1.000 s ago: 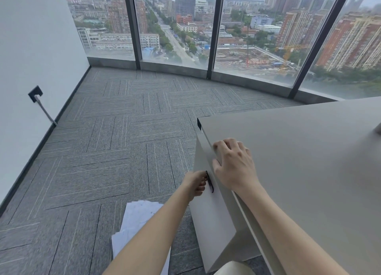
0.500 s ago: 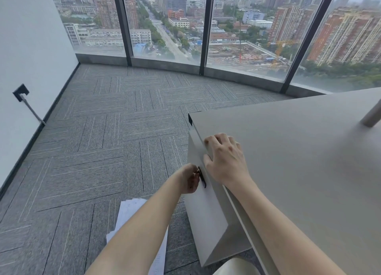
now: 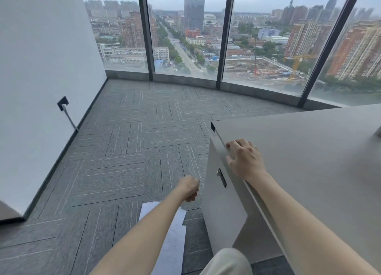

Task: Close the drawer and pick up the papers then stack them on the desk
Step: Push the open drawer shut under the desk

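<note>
On the carpet: papers [image 3: 173, 239], print unreadable | left hand [image 3: 189, 187] grip curled, empty | right hand [image 3: 244, 161] flat on desk [image 3: 309, 151]

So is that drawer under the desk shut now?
Looks shut: the drawer front sits flat under the desk edge, no gap showing.

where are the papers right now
The papers lie on the carpet at bottom centre, partly under the left forearm, just left of the drawer front.
</note>
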Action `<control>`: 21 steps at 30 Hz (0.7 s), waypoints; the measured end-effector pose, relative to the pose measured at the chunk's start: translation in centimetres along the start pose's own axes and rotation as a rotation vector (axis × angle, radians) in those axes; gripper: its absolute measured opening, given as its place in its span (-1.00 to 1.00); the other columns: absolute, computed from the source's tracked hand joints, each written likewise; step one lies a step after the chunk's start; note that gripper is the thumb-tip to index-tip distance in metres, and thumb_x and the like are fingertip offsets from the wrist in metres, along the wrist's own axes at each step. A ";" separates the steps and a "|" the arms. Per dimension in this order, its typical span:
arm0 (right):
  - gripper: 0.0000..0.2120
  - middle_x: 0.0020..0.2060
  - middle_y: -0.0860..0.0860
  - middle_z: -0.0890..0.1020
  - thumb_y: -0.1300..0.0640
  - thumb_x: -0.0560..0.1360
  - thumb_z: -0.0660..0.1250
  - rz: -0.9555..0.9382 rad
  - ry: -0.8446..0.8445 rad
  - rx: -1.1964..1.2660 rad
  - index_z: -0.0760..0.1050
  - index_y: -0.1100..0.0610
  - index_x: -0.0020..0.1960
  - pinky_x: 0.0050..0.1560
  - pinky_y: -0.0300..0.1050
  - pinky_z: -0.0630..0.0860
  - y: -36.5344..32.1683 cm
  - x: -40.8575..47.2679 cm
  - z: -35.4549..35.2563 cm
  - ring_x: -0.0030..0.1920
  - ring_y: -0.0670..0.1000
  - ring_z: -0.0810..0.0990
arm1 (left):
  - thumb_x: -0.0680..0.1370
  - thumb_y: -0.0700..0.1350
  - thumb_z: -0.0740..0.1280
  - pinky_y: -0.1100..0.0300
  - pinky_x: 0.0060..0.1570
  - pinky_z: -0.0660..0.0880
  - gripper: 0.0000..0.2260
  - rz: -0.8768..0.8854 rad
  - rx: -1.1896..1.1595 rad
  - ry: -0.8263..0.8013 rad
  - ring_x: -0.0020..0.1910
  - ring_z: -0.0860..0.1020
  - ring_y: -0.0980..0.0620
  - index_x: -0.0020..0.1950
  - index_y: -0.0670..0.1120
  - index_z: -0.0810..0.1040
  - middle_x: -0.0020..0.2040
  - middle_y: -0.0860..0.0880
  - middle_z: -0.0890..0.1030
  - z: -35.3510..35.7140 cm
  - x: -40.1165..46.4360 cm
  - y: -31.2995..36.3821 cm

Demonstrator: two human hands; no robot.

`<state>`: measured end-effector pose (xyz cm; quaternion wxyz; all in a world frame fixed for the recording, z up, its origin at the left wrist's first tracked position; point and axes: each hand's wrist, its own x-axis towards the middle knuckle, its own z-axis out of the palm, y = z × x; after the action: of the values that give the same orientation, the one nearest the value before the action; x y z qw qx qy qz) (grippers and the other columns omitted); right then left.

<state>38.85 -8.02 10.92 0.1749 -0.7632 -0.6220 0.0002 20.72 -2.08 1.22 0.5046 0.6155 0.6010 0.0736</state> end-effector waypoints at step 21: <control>-0.60 0.34 0.10 0.49 0.01 0.56 0.28 -0.175 -0.341 -0.001 0.47 0.08 0.36 0.27 0.03 0.46 -10.9 -6.6 1.4 0.32 0.13 0.50 | 0.53 -0.14 0.14 0.07 -0.24 0.50 -0.89 0.025 0.205 0.290 -0.24 0.51 -0.13 -0.09 -0.17 0.40 -0.15 -0.17 0.52 -11.3 -14.8 -6.8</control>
<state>26.71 -12.06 11.08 0.0660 -0.6953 -0.7065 0.1140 4.38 -9.68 9.50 0.3462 0.6542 0.6640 0.1062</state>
